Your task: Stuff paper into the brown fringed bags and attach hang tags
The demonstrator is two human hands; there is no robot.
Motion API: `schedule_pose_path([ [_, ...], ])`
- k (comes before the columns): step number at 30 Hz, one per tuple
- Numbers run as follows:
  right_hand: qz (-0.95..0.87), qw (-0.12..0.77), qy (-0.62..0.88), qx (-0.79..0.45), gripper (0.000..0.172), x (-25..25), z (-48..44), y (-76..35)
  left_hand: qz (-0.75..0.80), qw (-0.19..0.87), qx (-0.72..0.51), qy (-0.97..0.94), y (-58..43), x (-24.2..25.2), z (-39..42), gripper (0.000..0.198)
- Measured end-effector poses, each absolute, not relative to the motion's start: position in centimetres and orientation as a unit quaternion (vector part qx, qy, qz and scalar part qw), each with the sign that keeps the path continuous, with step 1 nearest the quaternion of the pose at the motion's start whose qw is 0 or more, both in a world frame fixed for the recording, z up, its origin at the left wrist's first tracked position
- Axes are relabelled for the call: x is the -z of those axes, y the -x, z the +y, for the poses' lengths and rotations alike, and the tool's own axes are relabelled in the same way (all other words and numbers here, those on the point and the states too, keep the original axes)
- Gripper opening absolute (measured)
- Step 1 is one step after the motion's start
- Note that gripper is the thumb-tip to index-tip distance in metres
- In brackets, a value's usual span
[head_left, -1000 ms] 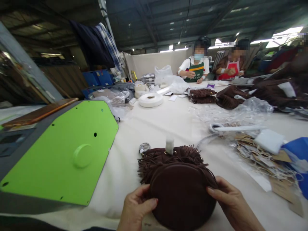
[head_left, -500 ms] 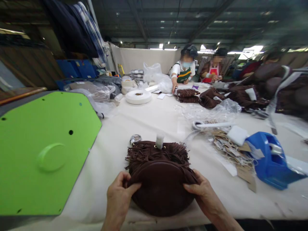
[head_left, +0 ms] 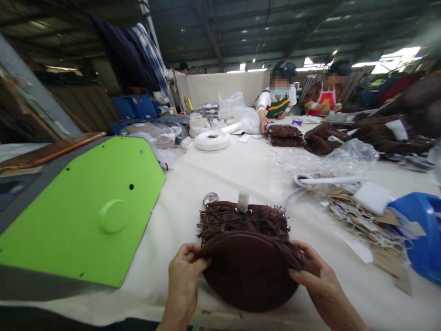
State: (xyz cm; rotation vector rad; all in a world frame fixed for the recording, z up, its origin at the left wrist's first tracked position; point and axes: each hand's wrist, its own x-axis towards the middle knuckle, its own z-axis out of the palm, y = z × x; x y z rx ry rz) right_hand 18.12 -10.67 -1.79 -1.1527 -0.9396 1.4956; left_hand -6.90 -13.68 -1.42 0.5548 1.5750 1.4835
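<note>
A dark brown fringed bag (head_left: 251, 271) lies on the white-covered table, its smooth oval base facing me and its fringe pointing away. My left hand (head_left: 186, 271) pinches the bag's left edge between thumb and fingers. On the opposite edge, my right hand (head_left: 313, 271) grips the material, thumb in front and fingers behind. A white wrapped piece (head_left: 243, 202) stands up at the bag's far end beside small gold eyelets. Just behind the bag's far left corner sits a shiny, clear-wrapped coil (head_left: 211, 198).
A green panel (head_left: 82, 216) covers the left side. A white tape roll (head_left: 212, 140) lies farther back. On the right are tags with strings (head_left: 354, 220) and a blue tape dispenser (head_left: 420, 234). Two co-workers (head_left: 279, 103) are across the table near other brown bags (head_left: 284, 135).
The view has swung left, so everything appears farther right. Both hands keep hold of the bag's edges, and the bag stays in nearly the same position on the table.
</note>
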Motion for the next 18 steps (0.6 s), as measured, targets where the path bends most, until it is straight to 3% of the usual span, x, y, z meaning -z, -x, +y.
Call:
schedule_pose_path([
  [6,-0.372,0.489,0.488,-0.62,0.029,2.8,-10.1,-18.7,0.593,0.445,-0.629,-0.234,6.5,1.5,-12.5,0.047],
  [10,-0.388,0.472,0.49,-0.622,0.033,3.9,-9.9,-18.1,0.612,0.435,-0.609,-0.257,6.8,2.5,-12.0,0.047],
  [15,-0.41,0.509,0.55,-0.519,0.039,4.0,-10.1,-16.8,0.642,0.411,-0.586,-0.275,7.1,3.2,-11.6,0.037],
  [18,-0.404,0.522,0.545,-0.517,0.046,3.5,-10.2,-16.4,0.659,0.4,-0.567,-0.291,7.2,3.1,-11.6,0.033],
])
